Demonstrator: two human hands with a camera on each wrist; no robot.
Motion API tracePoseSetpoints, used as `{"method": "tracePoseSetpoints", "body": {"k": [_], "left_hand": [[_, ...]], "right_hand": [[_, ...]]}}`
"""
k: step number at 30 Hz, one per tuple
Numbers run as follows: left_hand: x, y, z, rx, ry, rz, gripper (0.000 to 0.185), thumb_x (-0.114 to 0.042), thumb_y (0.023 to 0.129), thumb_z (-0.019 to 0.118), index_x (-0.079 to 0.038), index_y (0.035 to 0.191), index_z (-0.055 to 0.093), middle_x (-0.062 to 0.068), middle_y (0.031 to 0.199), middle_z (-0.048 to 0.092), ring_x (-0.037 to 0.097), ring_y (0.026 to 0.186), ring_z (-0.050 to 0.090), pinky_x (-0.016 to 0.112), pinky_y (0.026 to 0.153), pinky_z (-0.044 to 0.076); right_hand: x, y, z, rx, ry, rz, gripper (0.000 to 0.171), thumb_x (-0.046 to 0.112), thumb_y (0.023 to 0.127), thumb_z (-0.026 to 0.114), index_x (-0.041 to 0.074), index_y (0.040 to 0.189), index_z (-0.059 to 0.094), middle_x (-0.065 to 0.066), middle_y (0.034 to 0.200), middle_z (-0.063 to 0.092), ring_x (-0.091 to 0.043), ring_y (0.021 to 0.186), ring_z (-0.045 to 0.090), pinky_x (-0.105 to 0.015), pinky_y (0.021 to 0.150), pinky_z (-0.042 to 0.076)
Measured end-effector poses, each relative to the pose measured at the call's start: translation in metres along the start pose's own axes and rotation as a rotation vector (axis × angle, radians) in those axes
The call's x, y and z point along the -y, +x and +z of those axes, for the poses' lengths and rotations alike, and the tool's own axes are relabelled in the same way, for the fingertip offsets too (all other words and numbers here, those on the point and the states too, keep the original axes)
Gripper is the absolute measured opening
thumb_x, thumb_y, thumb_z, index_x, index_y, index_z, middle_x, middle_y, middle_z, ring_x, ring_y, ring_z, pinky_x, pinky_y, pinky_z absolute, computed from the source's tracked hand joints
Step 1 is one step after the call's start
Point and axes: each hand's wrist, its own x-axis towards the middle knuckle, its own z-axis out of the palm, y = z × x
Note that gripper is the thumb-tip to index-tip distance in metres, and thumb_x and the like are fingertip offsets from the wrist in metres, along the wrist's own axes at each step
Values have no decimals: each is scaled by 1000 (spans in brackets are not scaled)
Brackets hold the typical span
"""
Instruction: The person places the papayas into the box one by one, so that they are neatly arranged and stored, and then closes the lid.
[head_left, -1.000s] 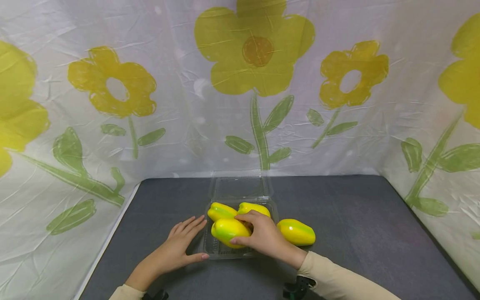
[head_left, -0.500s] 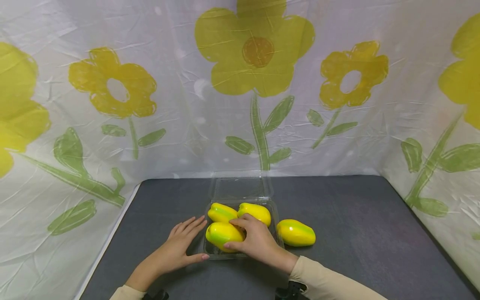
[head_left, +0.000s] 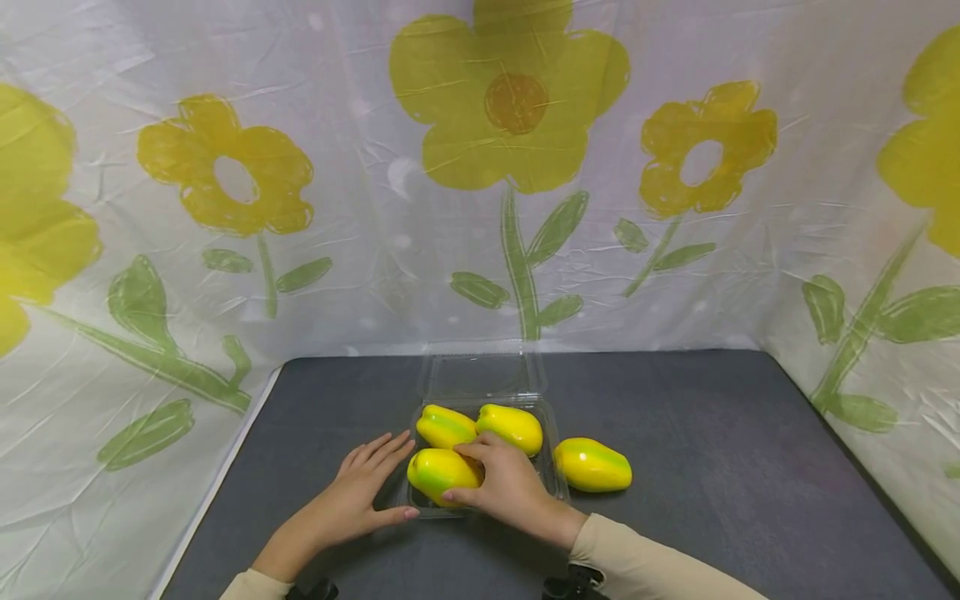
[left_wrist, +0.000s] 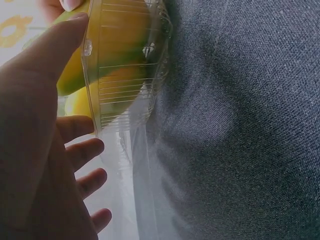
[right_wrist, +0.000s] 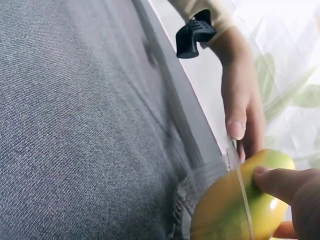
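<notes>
Right hand [head_left: 510, 487]: fingers curled over the near mango [head_left: 441, 472], thumb on its front, gripping it inside the tray [head_left: 553, 467]. In the right wrist view a fingertip presses the fruit's yellow-green skin above the tray's clear wall.

Left hand [head_left: 360, 492]: fingers straight and relaxed, palm down on the surface [head_left: 712, 433], holding nothing. It lies just left of the tray, thumb at the near-left corner; the left wrist view shows the thumb against the ribbed wall.

Near mango: yellow with a green flush, lying at the tray's front left, touching the two behind it.

Back-left mango [head_left: 446, 426]: in the tray, lying on its side, green stripe along the top.

Back-right mango [head_left: 512, 427]: in the tray, beside the back-left one, touching the right hand's fingertips.

Loose mango [head_left: 592, 465]: on the surface just right of the tray, outside it, apart from both hands.

Tray: clear plastic, ribbed walls, hinged lid [head_left: 480, 375] open and lying flat behind it.

Surface: dark grey cloth.

Backdrop [head_left: 225, 250]: white sheet printed with yellow flowers and green leaves, on three sides.
</notes>
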Motion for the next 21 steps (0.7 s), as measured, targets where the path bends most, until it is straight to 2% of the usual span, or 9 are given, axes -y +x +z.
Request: {"method": "tracePoseSetpoints", "body": {"k": [8,16,21], "left_hand": [[0,0,-1,10,-22,-18,92,-64,84,66,-15,156,33,7,164,28,41,150,26,72,114,18],[1,0,0,0,-21,-5,92,-63,84,66,-15,155,34,7,164,30,41,149,27,72,113,18],[0,0,0,-2,-19,-2,93,-66,83,64,-15,155,35,8,163,31,43,148,28,72,112,19]], "right_hand": [[2,1,3,10,-12,-8,62,49,76,82,14,125,70,1,107,67,-5,82,58,-21,73,51],[3,2,4,16,-27,-7,61,48,76,82,14,126,69,0,113,68,-8,90,62,-25,77,53],[3,3,4,14,-56,-13,61,49,75,82,16,125,70,1,111,68,-8,88,63,-25,76,53]]}}
